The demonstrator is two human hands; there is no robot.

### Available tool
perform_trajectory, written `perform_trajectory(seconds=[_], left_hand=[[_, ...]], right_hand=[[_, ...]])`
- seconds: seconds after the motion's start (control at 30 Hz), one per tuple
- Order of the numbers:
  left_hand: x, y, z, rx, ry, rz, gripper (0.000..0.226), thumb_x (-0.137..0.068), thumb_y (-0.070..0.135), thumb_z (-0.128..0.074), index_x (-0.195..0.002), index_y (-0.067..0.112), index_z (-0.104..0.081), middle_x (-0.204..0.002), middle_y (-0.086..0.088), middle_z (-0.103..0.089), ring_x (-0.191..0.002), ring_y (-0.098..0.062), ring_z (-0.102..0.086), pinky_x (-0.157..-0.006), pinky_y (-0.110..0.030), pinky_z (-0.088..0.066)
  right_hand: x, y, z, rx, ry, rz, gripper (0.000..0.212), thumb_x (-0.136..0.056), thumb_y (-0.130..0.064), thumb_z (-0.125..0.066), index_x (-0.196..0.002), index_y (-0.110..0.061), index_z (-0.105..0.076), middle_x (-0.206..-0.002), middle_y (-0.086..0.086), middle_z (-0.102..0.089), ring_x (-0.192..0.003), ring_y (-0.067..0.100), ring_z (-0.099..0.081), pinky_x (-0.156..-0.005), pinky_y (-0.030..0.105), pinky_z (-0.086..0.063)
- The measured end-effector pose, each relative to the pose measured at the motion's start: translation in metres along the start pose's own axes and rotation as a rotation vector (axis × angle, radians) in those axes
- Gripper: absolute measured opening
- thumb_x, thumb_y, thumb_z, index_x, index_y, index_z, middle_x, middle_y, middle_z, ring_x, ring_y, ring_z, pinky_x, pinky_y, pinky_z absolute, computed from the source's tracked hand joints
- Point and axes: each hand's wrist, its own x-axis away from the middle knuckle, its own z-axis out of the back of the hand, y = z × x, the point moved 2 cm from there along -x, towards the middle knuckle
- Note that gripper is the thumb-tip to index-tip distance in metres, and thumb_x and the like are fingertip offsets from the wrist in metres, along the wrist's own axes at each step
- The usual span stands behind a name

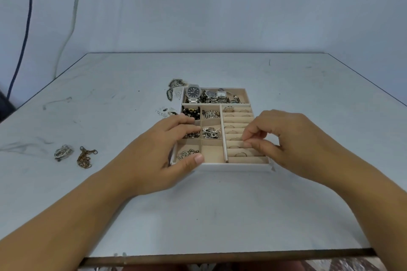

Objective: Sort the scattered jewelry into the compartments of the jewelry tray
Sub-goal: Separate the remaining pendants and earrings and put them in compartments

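The beige jewelry tray (235, 167) lies mid-table. Its back compartment holds watches (193, 92); the small left compartments hold beads (191, 112), silver pieces (211, 133) and a chain (187, 153). My left hand (167, 149) rests over the tray's left side, fingers spread over the small compartments and thumb on the front rim. My right hand (284, 136) hovers over the ring rolls (237, 121), thumb and forefinger pinched together at a slot; whether a ring sits between them is too small to tell. A silver ring cluster (63, 152) and a gold chain (84, 158) lie loose at the left.
Small jewelry cards and earrings (174, 90) lie behind the tray's left corner, more (165, 112) just left of it. The table's front edge (220, 256) is close to me. Cables (22, 50) hang on the wall at the left.
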Motion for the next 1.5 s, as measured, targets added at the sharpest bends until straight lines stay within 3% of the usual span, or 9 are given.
perform_trajectory(seconds=[0.43,0.67,0.87,0.97,1.1,1.17,1.23,1.37,1.5], left_hand=[[-0.001,0.0,-0.001,0.012,-0.009,-0.003,0.064,-0.084,0.07,-0.039,-0.134,0.032,-0.048,-0.138,0.023,-0.039,-0.13,0.003,-0.036,-0.102,-0.022,-0.037],[-0.001,-0.001,-0.001,0.011,0.002,-0.008,0.064,-0.084,0.069,-0.041,-0.135,0.031,-0.048,-0.139,0.022,-0.039,-0.13,0.005,-0.035,-0.102,-0.021,-0.036],[-0.002,-0.001,0.0,0.032,0.001,0.0,0.063,-0.083,0.068,-0.044,-0.134,0.031,-0.049,-0.138,0.022,-0.04,-0.129,0.006,-0.036,-0.096,-0.01,-0.034],[-0.001,-0.006,0.013,0.021,0.0,0.014,0.06,-0.082,0.067,-0.047,-0.131,0.034,-0.051,-0.133,0.021,-0.045,-0.124,0.006,-0.042,-0.096,-0.014,-0.039],[0.015,-0.022,0.05,-0.065,0.042,0.115,0.056,-0.079,0.074,-0.038,-0.121,0.04,-0.055,-0.12,0.029,-0.05,-0.108,0.009,-0.049,-0.067,-0.006,-0.044],[0.031,-0.036,0.069,-0.101,0.062,0.183,0.049,-0.081,0.073,-0.037,-0.116,0.043,-0.055,-0.115,0.032,-0.051,-0.099,0.007,-0.054,-0.064,-0.011,-0.047],[0.05,-0.049,0.087,-0.123,0.075,0.261,0.038,-0.086,0.064,-0.042,-0.114,0.043,-0.057,-0.112,0.031,-0.052,-0.086,-0.002,-0.062,-0.065,-0.018,-0.049],[0.086,-0.08,0.11,-0.229,0.078,0.346,0.021,-0.09,0.037,-0.051,-0.11,0.042,-0.057,-0.112,0.021,-0.058,-0.103,-0.006,-0.056,-0.085,-0.024,-0.044],[0.112,-0.102,0.116,-0.264,0.06,0.407,0.026,-0.089,0.027,-0.058,-0.114,0.036,-0.059,-0.114,0.016,-0.058,-0.105,-0.008,-0.055,-0.092,-0.025,-0.039]], right_hand=[[0.016,0.014,-0.005,0.021,-0.032,-0.02,0.011,-0.083,-0.016,-0.069,-0.081,-0.026,-0.071,-0.081,-0.024,-0.057,-0.087,-0.001,-0.05,-0.077,0.012,-0.04],[0.014,0.012,-0.001,0.073,-0.197,-0.05,0.017,-0.089,-0.03,-0.058,-0.098,-0.032,-0.072,-0.091,-0.021,-0.056,-0.09,-0.005,-0.047,-0.077,0.005,-0.036],[0.005,-0.002,0.003,0.138,-0.153,-0.013,0.021,-0.087,-0.044,-0.051,-0.095,-0.034,-0.068,-0.088,-0.024,-0.053,-0.088,-0.001,-0.047,-0.078,0.028,-0.046],[-0.017,-0.025,-0.002,0.121,-0.136,0.081,0.027,-0.083,-0.045,-0.049,-0.102,-0.034,-0.064,-0.087,-0.02,-0.052,-0.087,0.003,-0.048,-0.077,0.032,-0.048],[-0.052,-0.057,-0.022,0.103,-0.181,0.182,0.019,-0.087,-0.041,-0.054,-0.101,-0.032,-0.064,-0.091,-0.017,-0.052,-0.091,0.006,-0.049,-0.079,0.033,-0.046],[-0.068,-0.071,-0.036,0.104,-0.202,0.231,0.019,-0.087,-0.039,-0.055,-0.101,-0.031,-0.064,-0.093,-0.012,-0.055,-0.092,0.008,-0.052,-0.081,0.034,-0.047],[-0.083,-0.085,-0.05,0.104,-0.23,0.276,0.02,-0.088,-0.039,-0.054,-0.103,-0.03,-0.064,-0.097,-0.01,-0.057,-0.091,0.008,-0.052,-0.082,0.034,-0.047],[-0.107,-0.112,-0.077,0.113,-0.294,0.321,0.022,-0.089,-0.038,-0.054,-0.107,-0.029,-0.062,-0.102,-0.011,-0.056,-0.093,0.006,-0.05,-0.076,0.026,-0.042],[-0.126,-0.136,-0.104,0.094,-0.353,0.337,0.023,-0.089,-0.036,-0.055,-0.111,-0.028,-0.06,-0.103,-0.009,-0.055,-0.095,0.01,-0.051,-0.083,0.032,-0.046]])
